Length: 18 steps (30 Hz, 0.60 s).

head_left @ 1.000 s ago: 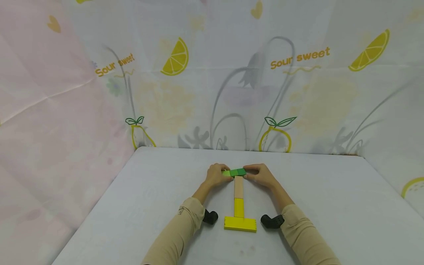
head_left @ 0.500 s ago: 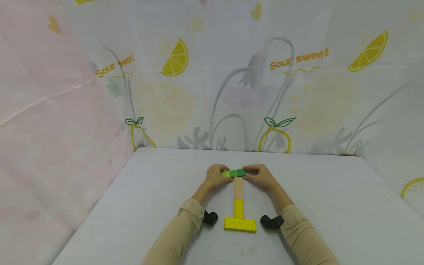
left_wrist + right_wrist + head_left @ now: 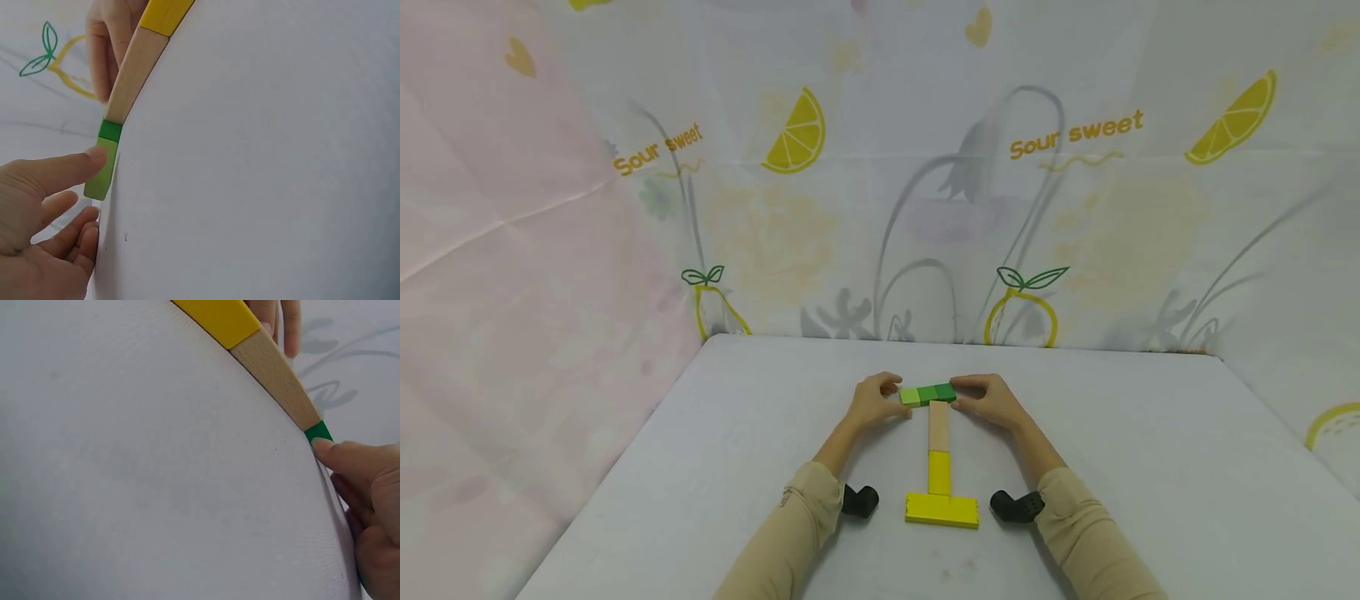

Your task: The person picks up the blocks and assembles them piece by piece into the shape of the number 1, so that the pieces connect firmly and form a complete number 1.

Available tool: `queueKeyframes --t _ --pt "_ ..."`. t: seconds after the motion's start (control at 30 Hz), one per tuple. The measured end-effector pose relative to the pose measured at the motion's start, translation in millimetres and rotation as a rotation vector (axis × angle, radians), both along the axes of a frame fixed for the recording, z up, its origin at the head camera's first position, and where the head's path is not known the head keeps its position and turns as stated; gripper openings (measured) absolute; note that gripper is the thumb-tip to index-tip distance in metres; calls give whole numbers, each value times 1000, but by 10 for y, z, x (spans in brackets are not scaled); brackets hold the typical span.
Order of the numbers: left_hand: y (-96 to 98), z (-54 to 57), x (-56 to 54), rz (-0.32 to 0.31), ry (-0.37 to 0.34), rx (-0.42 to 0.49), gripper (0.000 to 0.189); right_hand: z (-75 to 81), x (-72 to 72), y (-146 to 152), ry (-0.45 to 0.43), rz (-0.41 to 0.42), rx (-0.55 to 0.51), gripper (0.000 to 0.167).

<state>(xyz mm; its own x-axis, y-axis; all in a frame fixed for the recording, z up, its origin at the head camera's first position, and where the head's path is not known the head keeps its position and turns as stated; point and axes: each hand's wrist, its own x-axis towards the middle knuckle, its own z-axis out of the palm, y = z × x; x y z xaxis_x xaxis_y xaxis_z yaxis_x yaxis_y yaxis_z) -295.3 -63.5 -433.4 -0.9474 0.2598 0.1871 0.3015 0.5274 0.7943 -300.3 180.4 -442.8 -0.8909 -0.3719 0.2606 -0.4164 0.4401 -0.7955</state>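
A row of green blocks, running from light green (image 3: pixel 910 397) through mid green (image 3: pixel 927 393) to dark green (image 3: pixel 945 392), lies slightly slanted on the table. My left hand (image 3: pixel 872 402) is just left of the row's light green end, thumb and fingers spread apart around a gap. The row's dark green end is pinched between thumb and fingers of my right hand (image 3: pixel 992 398). Below the row, a plain wooden block (image 3: pixel 938 427) and a yellow block (image 3: pixel 939 472) form a straight stem. That stem meets a wider yellow bar (image 3: pixel 942 510) laid crosswise.
The blocks lie on a white table (image 3: pixel 737 467). Behind it hangs a patterned cloth (image 3: pixel 865 208) with lemon prints. Black wrist devices, one at the left forearm (image 3: pixel 861 502) and another at the right forearm (image 3: pixel 1017 506), flank the yellow bar.
My left hand has let go of the light green end and shifted left, which uncovers that block. The right hand keeps its place at the dark green end.
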Motion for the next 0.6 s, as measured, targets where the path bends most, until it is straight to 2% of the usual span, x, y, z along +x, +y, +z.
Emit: queueKeyframes --t 0.23,0.6 --pt "-81 43 56 3 -16 3 53 -34 15 75 12 -8 29 43" --pt "-257 103 201 -4 -51 -36 48 106 274 245 -61 -18 99 46"
